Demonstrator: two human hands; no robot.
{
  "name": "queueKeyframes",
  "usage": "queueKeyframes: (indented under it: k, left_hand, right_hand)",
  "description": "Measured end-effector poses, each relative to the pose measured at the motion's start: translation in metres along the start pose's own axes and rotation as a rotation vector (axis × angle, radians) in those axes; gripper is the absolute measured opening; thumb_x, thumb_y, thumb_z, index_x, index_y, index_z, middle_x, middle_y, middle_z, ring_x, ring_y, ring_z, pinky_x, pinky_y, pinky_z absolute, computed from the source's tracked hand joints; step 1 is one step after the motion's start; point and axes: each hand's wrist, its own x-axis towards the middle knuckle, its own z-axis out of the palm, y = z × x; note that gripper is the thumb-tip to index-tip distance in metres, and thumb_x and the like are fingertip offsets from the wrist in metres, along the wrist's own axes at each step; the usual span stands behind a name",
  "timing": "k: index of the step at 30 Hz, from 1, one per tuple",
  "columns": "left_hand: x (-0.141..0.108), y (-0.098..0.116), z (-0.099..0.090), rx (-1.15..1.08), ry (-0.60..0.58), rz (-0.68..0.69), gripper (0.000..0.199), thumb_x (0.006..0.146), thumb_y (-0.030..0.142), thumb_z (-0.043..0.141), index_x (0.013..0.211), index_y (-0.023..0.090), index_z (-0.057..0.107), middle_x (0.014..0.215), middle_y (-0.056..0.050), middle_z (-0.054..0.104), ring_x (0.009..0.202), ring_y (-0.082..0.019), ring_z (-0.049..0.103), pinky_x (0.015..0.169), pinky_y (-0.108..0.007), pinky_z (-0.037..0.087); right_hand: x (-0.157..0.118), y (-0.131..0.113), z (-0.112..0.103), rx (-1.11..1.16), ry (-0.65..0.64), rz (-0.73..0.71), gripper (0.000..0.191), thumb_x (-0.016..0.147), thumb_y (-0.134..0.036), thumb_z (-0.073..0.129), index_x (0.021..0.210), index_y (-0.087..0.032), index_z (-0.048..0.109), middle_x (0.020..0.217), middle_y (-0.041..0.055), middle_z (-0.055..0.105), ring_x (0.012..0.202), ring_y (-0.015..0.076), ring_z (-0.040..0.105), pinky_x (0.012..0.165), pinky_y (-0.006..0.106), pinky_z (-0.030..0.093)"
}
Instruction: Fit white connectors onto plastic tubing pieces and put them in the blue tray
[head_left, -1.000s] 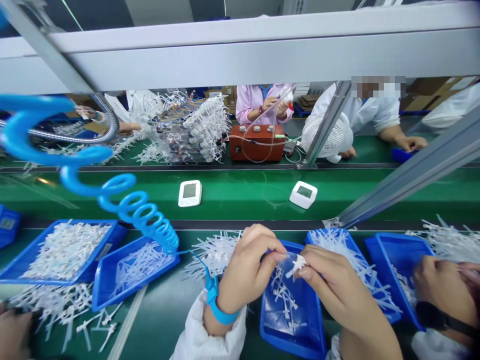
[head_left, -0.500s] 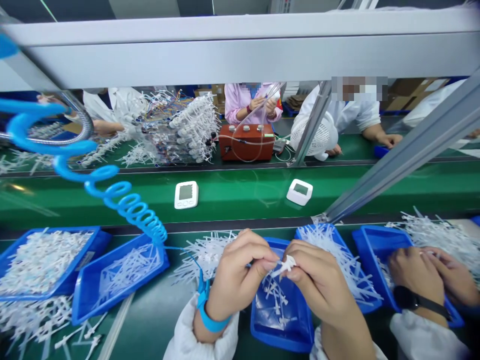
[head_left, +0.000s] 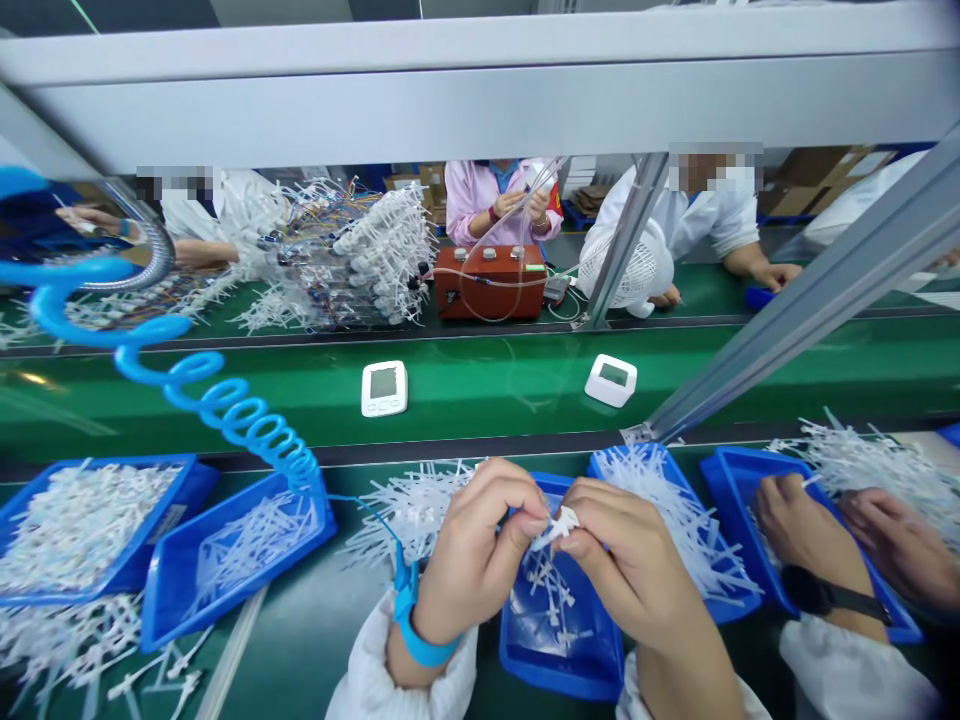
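Note:
A small white plastic part (head_left: 565, 521) is pinched between my two hands, above a blue bin (head_left: 561, 675) that holds scattered white pieces. My left hand (head_left: 487, 540), with a blue strap (head_left: 424, 630) on its wrist, grips the part's thin left end between thumb and forefinger. My right hand (head_left: 637, 560) holds the wider right end with fingertips and thumb. The fingers partly hide the part's shape. Behind my left hand lies a pile of thin clear-white strips (head_left: 409, 505). Another blue bin heaped with strips (head_left: 667, 500) stands just beyond my right hand.
A coiled blue hose (head_left: 225, 400) hangs at the left over two blue bins (head_left: 161, 610). Two white display devices (head_left: 385, 388) (head_left: 611, 380) lie on the green belt (head_left: 480, 400). At the right, a co-worker's hands (head_left: 806, 535) are near another bin. A metal post (head_left: 787, 300) slants across.
The two devices on the belt have shifted right. The white part is turned slightly between my fingers. The co-worker's watch-wearing hand has moved left and apart from the other hand.

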Motion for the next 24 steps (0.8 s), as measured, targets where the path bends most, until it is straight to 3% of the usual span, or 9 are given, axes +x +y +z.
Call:
queueKeyframes:
  k: [8,20,24]
  left_hand:
    - [0.001,0.0016,0.0054,0.006,0.017,-0.011,0.008,0.107,0.02,0.055,0.101,0.02,0.06,0.1,-0.003,0.068,0.1,-0.013,0.068,0.106,-0.031,0.051]
    - [0.0,0.0018,0.0036,0.049,0.002,-0.047,0.01,0.106,0.017,0.054,0.1,0.02,0.062,0.101,-0.001,0.069,0.099,-0.01,0.068,0.108,-0.029,0.053]
    - [0.0009,0.0039,0.0044,0.083,0.037,-0.041,0.011,0.105,0.015,0.056,0.098,0.02,0.063,0.098,0.0,0.07,0.097,-0.009,0.069,0.106,-0.027,0.055]
  right_hand:
    - [0.0027,-0.0029,0.0027,-0.071,0.044,-0.033,0.041,0.111,-0.032,0.048,0.073,-0.017,0.044,0.066,-0.0015,0.044,0.064,0.0119,0.042,0.064,0.028,0.031]
    - [0.0022,-0.0015,0.0004,-0.153,0.007,-0.043,0.04,0.111,-0.031,0.049,0.074,-0.018,0.042,0.066,-0.002,0.046,0.063,0.0116,0.041,0.065,0.027,0.03]
    - [0.0025,-0.0025,0.0057,-0.158,0.051,-0.059,0.035,0.11,-0.026,0.05,0.077,-0.017,0.047,0.068,-0.0008,0.05,0.065,0.012,0.042,0.065,0.027,0.031]
